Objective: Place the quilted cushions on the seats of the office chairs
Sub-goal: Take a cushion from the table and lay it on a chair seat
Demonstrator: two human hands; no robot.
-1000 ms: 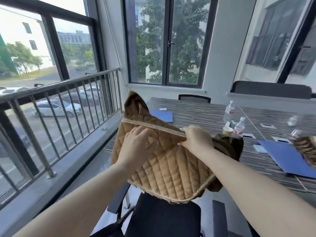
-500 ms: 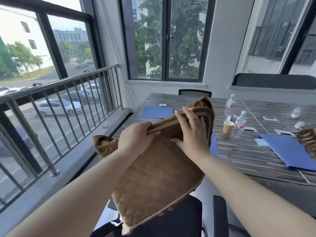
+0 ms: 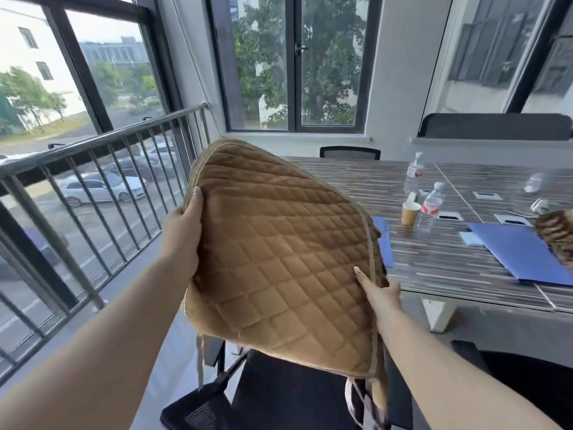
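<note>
- A tan quilted fabric cushion [image 3: 279, 256] with a diamond stitch pattern and a braided edge fills the centre of the frame, held up in the air and tilted, its upper end toward the top centre
- The left hand [image 3: 181, 234], centre left, grips the cushion's left edge, thumb on the quilted face and the other fingers hidden behind the fabric
- The right hand [image 3: 379, 294], lower centre right, clasps the cushion's right edge, one finger pressed on the quilted face and the rest tucked behind it
- Below the cushion, at the bottom centre, sits a black mesh office chair [image 3: 279, 398]; the cushion's lower edge hangs just above its seat, and whether they touch cannot be told
- Thin ties dangle from the cushion's lower corners
- At right lies a striped wood-grain conference table [image 3: 434, 262], with two clear plastic water bottles [image 3: 429, 209], a tan paper cup [image 3: 410, 213] and a blue folder [image 3: 521, 252] on it
- A steel railing [image 3: 93, 169] stands in front of a large window at left
</note>
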